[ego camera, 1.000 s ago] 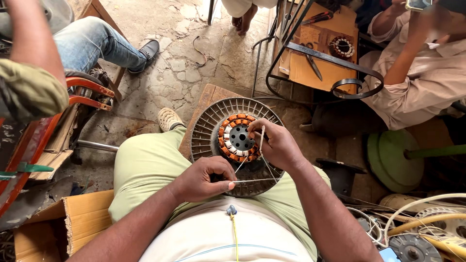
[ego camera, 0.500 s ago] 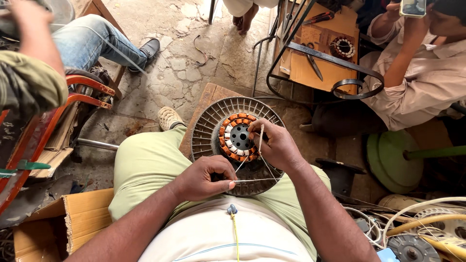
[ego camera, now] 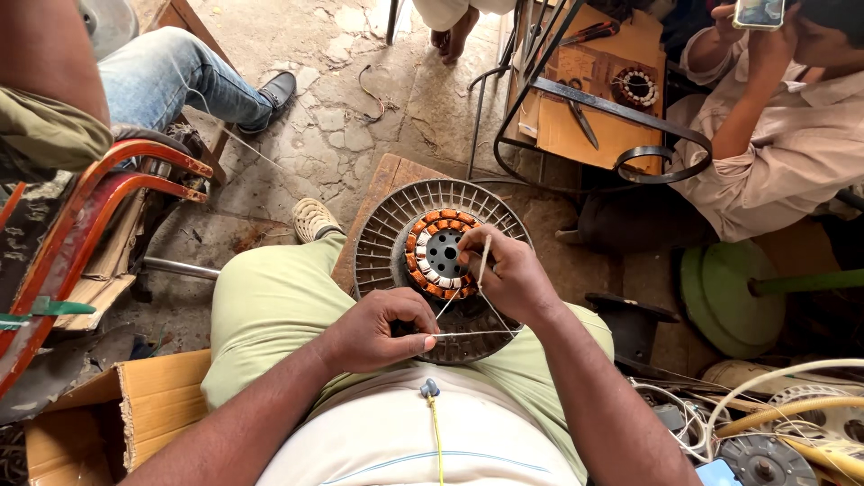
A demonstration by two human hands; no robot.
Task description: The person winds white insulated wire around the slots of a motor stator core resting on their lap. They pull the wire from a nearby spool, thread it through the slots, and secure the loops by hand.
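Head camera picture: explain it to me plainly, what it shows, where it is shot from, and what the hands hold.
The picture comes from a camera worn on a person's head, looking down at their lap. A round grey ribbed motor housing rests on their knees, with a ring of copper-coloured coils at its centre. The right hand is at the coils, holding a pale cord. The left hand pinches a thin straight tool or wire; which one is unclear. Another person in a light shirt sits nearby, beside a wooden board holding a second, smaller coil ring.
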